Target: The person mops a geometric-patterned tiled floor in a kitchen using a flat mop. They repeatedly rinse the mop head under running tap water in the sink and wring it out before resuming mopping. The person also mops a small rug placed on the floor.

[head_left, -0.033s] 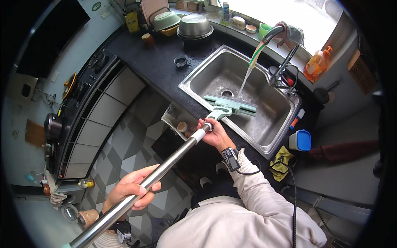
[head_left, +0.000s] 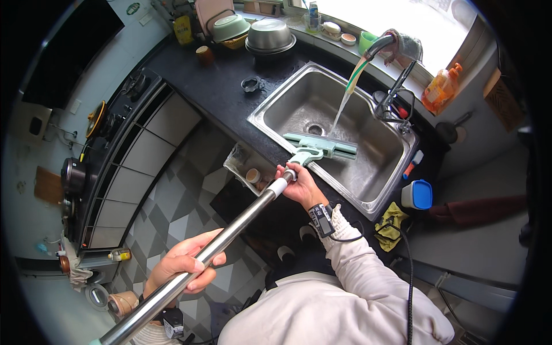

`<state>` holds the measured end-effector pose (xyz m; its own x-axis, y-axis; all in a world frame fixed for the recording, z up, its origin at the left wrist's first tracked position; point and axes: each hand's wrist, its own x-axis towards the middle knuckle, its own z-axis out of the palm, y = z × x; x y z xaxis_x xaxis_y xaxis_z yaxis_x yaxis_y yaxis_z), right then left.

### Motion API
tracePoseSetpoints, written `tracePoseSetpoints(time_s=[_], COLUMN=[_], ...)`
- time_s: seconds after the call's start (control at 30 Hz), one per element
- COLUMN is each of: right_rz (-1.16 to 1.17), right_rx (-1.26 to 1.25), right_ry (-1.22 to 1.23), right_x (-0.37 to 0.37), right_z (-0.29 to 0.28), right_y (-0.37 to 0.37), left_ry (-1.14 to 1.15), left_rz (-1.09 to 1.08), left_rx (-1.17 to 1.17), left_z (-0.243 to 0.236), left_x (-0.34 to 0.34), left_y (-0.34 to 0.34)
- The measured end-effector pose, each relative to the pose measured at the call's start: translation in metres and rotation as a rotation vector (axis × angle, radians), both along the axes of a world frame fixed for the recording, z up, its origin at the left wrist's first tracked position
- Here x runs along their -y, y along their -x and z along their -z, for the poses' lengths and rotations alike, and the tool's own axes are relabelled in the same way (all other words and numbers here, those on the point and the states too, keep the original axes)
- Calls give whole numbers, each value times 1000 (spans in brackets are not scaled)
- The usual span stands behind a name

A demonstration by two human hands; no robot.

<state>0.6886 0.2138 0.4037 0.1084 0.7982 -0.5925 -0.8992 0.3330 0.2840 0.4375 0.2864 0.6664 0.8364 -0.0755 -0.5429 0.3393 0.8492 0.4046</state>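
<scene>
A mop with a steel pole (head_left: 236,229) and a pale green head (head_left: 322,146) slants up from the lower left. Its head reaches over the near rim of the steel sink (head_left: 368,178). My left hand (head_left: 183,263) is wrapped round the lower part of the pole. Close below the head, my right hand (head_left: 302,187) grips the pole's upper end by a white collar. Water runs from the tap (head_left: 379,43) into the basin, just behind the mop head. The underside of the head is hidden.
A bin (head_left: 237,170) hangs at the counter's front edge, left of my right hand. Right of the sink are a brush (head_left: 413,165), a blue-lidded tub (head_left: 416,195) and a yellow cloth (head_left: 391,226). Metal bowls (head_left: 269,37) stand at the back. A black cable (head_left: 409,276) runs beside my right arm.
</scene>
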Motion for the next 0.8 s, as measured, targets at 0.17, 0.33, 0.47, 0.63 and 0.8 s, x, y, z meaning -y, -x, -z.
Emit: tracePoseSetpoints(time_s=[0.17,0.33,0.47,0.63,0.8], right_rz=[26,156,210,285,207], right_rx=[115,68,23,10,81], right_ry=[164,218,243,253,311], right_x=[12,6,-9,-22,-18], right_z=[8,11,7,-2,-4], right_y=[-5,-6,-6,-2,-2], left_ry=[-97,-50,-221,-1427,-2960], left_rz=[69,-87,-554,72,29], left_rx=[45,164,148,339,274], left_z=[1,-1,20,-1,-66], left_x=[11,16,49,86,69], left_y=[-9,6,26,41,27])
